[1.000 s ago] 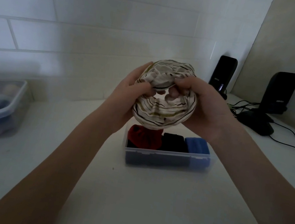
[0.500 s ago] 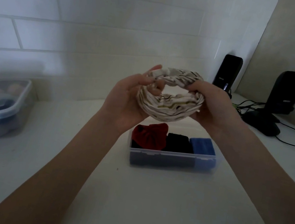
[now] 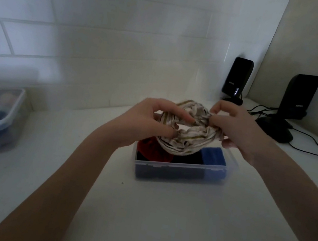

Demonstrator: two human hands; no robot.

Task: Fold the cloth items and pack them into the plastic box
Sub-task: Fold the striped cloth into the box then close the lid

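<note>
While both hands (image 3: 145, 122) bunch one striped cloth (image 3: 188, 134), three lie boxed.

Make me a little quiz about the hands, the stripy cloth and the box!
1. True or false: the striped cloth already lies inside the plastic box.
2. Which hands hold the striped cloth? A) left hand only B) right hand only C) both
3. Fill in: in the box, the black cloth sits between the red cloth and the ____ cloth.

Key: 1. False, it is held above the box. 2. C. 3. blue.
</note>
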